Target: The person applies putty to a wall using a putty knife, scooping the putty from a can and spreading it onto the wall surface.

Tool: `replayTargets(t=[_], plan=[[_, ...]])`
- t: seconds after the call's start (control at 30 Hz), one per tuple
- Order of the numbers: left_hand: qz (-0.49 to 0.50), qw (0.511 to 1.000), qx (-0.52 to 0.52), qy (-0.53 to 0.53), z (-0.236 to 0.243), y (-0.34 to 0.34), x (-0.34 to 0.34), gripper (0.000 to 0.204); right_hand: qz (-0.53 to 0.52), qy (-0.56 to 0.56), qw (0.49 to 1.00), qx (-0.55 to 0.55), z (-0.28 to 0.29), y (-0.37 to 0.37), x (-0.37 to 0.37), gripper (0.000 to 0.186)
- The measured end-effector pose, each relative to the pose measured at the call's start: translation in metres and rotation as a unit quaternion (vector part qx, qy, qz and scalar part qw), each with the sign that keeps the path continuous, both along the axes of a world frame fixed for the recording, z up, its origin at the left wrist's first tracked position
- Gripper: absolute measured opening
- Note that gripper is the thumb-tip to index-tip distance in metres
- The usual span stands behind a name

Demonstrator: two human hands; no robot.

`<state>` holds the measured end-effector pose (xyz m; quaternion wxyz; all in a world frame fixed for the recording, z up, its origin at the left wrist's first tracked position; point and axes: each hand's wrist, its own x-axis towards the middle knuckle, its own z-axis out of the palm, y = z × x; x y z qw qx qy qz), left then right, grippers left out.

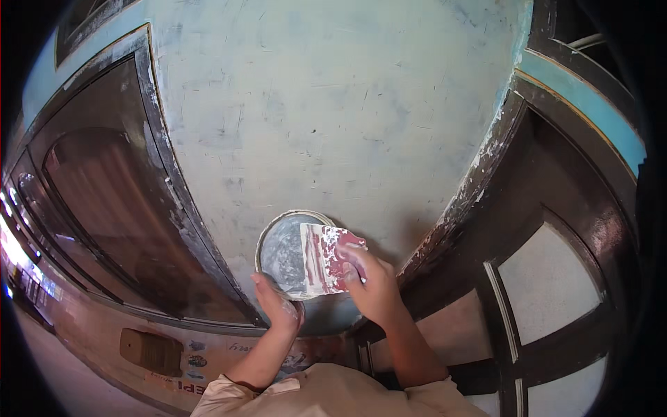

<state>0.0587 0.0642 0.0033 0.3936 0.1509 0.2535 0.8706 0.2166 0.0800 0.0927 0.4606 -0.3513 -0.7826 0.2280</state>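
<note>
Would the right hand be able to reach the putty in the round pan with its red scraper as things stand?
Probably yes: the right hand already holds the red scraper over the open round pan, which the left hand holds close, with nothing between.

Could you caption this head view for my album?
Left hand holds a round pan of filler; right hand scrapes a red-handled putty blade before a patched wall.

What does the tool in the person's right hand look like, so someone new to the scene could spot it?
Start at the pale, patchy wall between the two dark wooden frames. Low on it, the left hand holds a round pan of grey paste. The tool is the flat, squarish scraper in the right hand over the pan's right rim, the only red-and-white smeared thing here.
</note>
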Motion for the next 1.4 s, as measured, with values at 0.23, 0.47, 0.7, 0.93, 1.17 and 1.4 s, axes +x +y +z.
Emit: replayTargets(t=[0.23,0.47,0.7,0.93,1.17,1.4], plan=[[0.015,1.0,-0.007,-0.027,-0.01,-0.001,0.0,0.056,-0.012,0.039,0.999,-0.006,-0.018,-0.008,-0.024,0.022],[0.049,0.998,-0.036,-0.001,-0.031,-0.002,-0.004,0.057,0.026,0.061,0.997,-0.047,-0.028,-0.014,-0.042,0.019],[-0.037,0.998,0.0,-0.045,-0.023,-0.012,-0.006,0.058,0.026,0.079,0.994,-0.065,-0.043,-0.004,-0.033,0.034],[-0.075,0.996,0.031,-0.047,-0.023,-0.019,-0.025,0.061,0.073,0.245,0.967,0.009,0.033,0.002,-0.016,0.062],[-0.068,0.996,0.029,-0.04,-0.035,-0.01,-0.032,0.061,-0.197,0.081,0.935,0.284,0.173,0.045,0.018,0.014],[-0.042,0.996,0.057,-0.058,-0.026,-0.017,-0.037,0.058,-0.178,0.059,0.842,0.507,0.295,0.076,0.055,0.026]])
